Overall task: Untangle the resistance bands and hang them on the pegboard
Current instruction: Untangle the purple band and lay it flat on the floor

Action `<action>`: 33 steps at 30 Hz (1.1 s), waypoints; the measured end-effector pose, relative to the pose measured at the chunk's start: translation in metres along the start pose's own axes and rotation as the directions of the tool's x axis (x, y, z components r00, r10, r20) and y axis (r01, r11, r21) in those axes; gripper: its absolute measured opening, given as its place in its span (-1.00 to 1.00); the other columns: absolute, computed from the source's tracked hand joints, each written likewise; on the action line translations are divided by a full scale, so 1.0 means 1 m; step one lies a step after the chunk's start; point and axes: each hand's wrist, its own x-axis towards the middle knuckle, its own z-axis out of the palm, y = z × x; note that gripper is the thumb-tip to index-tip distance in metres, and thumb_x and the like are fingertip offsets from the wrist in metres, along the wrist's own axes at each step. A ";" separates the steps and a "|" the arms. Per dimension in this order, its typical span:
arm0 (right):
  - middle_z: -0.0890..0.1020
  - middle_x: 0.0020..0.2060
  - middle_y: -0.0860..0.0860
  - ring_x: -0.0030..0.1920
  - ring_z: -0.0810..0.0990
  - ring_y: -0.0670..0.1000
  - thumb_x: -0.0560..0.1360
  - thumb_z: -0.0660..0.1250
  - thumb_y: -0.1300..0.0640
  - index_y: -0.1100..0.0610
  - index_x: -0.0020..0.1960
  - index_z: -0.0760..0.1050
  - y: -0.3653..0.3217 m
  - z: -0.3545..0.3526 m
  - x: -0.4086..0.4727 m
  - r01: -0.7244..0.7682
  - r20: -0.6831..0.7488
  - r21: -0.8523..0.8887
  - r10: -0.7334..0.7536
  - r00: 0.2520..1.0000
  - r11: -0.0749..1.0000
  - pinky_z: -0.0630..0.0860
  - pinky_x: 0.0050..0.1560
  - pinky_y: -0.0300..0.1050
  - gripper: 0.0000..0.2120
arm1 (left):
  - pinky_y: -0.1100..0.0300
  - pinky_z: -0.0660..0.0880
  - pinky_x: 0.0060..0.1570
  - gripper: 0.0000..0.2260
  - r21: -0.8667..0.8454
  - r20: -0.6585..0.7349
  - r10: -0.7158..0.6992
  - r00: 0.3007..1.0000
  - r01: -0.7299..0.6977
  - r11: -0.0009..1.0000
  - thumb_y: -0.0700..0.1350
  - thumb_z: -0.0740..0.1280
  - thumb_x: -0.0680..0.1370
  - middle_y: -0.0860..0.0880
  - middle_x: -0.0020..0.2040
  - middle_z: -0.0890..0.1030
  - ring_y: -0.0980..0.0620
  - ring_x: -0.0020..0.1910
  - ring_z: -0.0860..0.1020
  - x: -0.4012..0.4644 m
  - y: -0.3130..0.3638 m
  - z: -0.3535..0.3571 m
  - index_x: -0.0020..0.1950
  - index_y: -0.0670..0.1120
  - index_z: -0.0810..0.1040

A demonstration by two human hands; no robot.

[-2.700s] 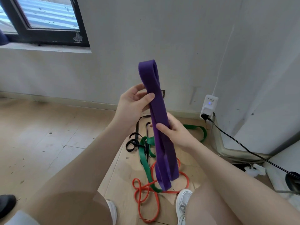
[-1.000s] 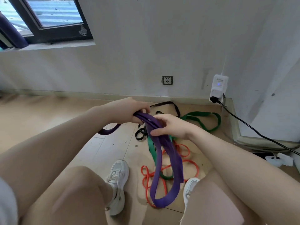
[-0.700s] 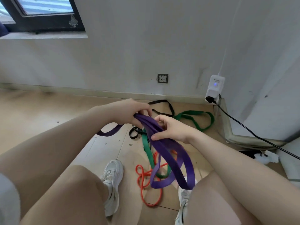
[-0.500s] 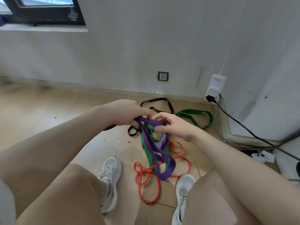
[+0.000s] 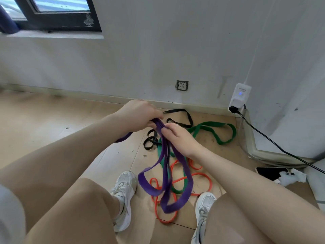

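Observation:
A wide purple band (image 5: 182, 175) hangs in folded loops from both hands above the floor. My left hand (image 5: 139, 115) grips its upper end, and a short purple tail shows below my left wrist. My right hand (image 5: 179, 136) holds the gathered strands just beside the left, fingers laid over them. Under the loops lie a green band (image 5: 213, 131), a thin orange band (image 5: 198, 176) and a black band (image 5: 177, 120), partly crossing one another on the floor. No pegboard is in view.
My knees and white sneakers (image 5: 124, 192) frame the pile. A wall socket (image 5: 182, 85) and a white plug-in adapter (image 5: 240, 96) with a black cable (image 5: 274, 143) sit on the wall at right. A phone (image 5: 271, 172) lies at far right; a window (image 5: 52, 13) at upper left.
The purple band came down from upright at chest height and is folded into loops. Over the last half second the loops dropped lower and opened wider; my right hand slid along the strands.

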 end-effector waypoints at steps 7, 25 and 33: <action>0.47 0.09 0.04 -0.11 0.55 0.04 0.48 0.31 0.17 0.07 0.32 0.28 0.006 0.005 0.007 -0.021 -0.187 -0.355 -0.049 0.981 0.934 0.49 -0.19 -0.10 -0.56 | 0.19 0.21 -0.16 -0.79 -0.200 -0.161 -0.116 0.980 0.083 0.976 0.03 0.22 0.58 0.05 -0.05 0.60 0.04 -0.03 0.38 0.001 -0.003 0.001 0.18 0.09 0.53; 0.42 0.13 0.05 -0.07 0.51 0.07 0.57 0.17 0.16 0.09 0.27 0.35 0.143 0.017 0.197 -0.099 0.074 -0.601 0.178 0.981 0.793 0.52 -0.11 0.00 -0.72 | 0.05 0.29 0.10 -0.77 -0.106 0.073 -0.547 0.834 0.552 0.827 -0.19 0.16 0.60 0.01 0.18 0.51 -0.10 0.17 0.36 0.098 -0.129 0.222 0.23 -0.02 0.44; 0.43 0.08 0.05 -0.06 0.50 0.10 0.59 0.15 0.18 0.01 0.31 0.34 0.195 0.128 0.355 -0.046 0.160 -0.521 0.150 0.976 0.852 0.54 -0.09 0.09 -0.69 | 0.17 0.04 -0.55 -0.60 -0.146 0.243 -0.738 0.630 0.775 0.614 -0.49 0.12 0.44 -0.16 0.17 0.37 -0.04 -0.55 0.16 0.117 -0.252 0.326 0.23 -0.20 0.33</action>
